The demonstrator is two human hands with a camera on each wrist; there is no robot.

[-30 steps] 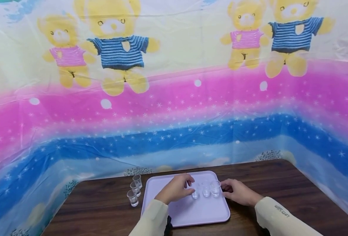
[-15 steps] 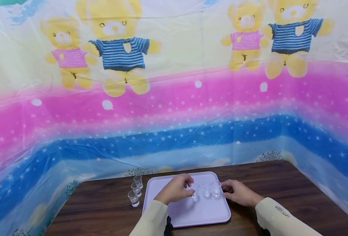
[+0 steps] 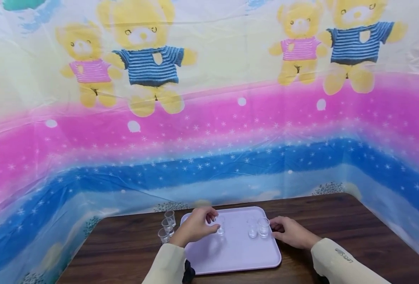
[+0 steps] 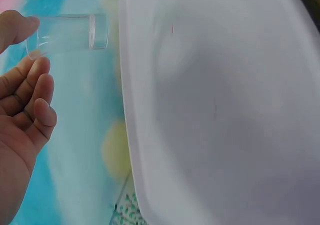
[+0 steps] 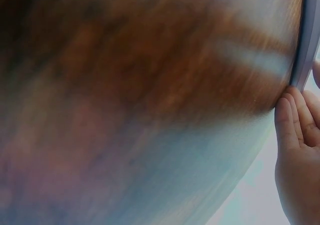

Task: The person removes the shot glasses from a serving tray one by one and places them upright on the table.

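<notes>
Between its thumb and fingers, my left hand (image 3: 197, 225) pinches a clear shot glass (image 3: 221, 228) near the rim, over the left part of the lilac tray (image 3: 237, 260). In the left wrist view that shot glass (image 4: 70, 34) looks empty, with a thick base. My right hand (image 3: 292, 232) is at the tray's right edge; in the right wrist view its fairly straight fingers (image 5: 285, 120) touch the tray rim (image 5: 306, 45). Just left of it on the tray stand two upright glasses, a nearer one (image 3: 264, 227) and another shot glass (image 3: 252, 229).
On the dark wooden table (image 3: 124, 252), left of the tray, three shot glasses stand in a row: a far one (image 3: 170, 217), a middle one (image 3: 167, 226) and a near one (image 3: 163, 236), partly behind my left wrist. A bear-print cloth (image 3: 209, 130) hangs behind the table.
My left hand has moved left with the shot glass, away from the other two on the tray. The right hand stays at the tray's right edge. The view has shifted slightly.
</notes>
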